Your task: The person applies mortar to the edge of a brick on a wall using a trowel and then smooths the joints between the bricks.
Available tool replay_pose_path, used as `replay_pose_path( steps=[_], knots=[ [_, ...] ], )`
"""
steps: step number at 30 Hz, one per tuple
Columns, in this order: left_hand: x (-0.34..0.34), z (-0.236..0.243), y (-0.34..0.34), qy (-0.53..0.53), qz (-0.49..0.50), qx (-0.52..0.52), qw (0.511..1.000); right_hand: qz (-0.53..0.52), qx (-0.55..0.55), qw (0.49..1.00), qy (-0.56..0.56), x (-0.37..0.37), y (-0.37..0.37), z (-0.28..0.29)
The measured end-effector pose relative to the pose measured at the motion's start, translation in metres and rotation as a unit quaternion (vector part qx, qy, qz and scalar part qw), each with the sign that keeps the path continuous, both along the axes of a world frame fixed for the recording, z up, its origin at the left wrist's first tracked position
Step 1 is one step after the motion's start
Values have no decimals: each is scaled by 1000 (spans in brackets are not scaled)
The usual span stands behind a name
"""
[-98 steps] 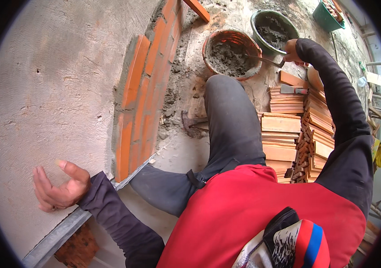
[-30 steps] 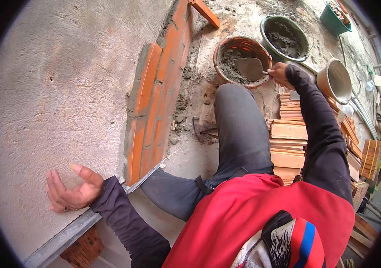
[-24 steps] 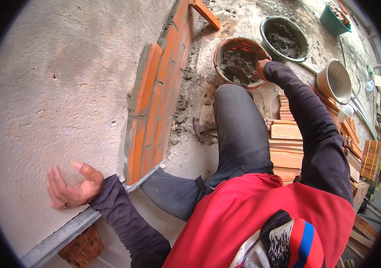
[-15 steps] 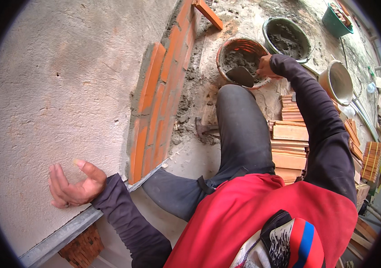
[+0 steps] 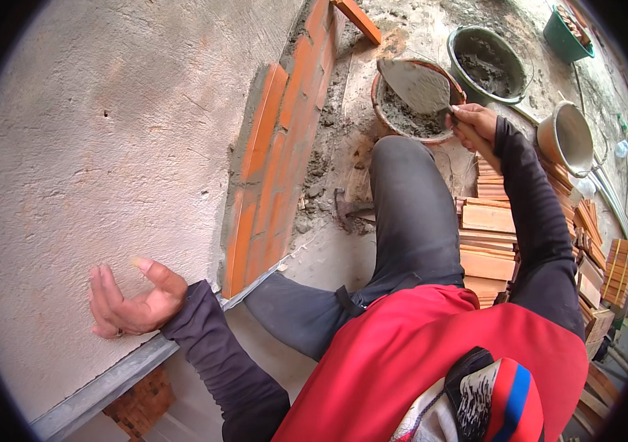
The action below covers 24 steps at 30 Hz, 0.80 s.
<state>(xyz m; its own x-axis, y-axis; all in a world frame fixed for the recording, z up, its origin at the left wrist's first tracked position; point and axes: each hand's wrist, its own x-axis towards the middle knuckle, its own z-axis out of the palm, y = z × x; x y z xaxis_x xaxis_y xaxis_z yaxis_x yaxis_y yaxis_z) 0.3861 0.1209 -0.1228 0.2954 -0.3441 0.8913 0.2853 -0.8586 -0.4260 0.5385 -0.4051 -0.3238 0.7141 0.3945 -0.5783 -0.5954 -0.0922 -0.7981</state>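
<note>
Since half a second earlier the right hand (image 5: 475, 124) had lifted the trowel (image 5: 416, 85) out of the mortar tub (image 5: 384, 110), its blade now loaded with grey mortar and held above the tub's rim. Right grip was clenched round the trowel handle; the left hand (image 5: 131, 302) stayed half-open, fingers curled, empty, resting against the plastered wall (image 5: 107, 147). Low brick course (image 5: 273, 162) stood just left of the tub, brick stacks (image 5: 487, 243) to its right, bare floor between.
</note>
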Motion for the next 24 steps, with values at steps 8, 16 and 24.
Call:
replay_pose_path(
  steps=[8,16,24],
  knots=[
    [-1,-1,5,-2,-28,-21,999,-38,195,977,75,-81,178,43],
    [2,-5,6,-1,-34,-28,999,-67,237,951,189,-102,282,7],
    [0,-5,9,-8,-35,-24,999,-89,205,958,182,-100,318,29]
  ],
)
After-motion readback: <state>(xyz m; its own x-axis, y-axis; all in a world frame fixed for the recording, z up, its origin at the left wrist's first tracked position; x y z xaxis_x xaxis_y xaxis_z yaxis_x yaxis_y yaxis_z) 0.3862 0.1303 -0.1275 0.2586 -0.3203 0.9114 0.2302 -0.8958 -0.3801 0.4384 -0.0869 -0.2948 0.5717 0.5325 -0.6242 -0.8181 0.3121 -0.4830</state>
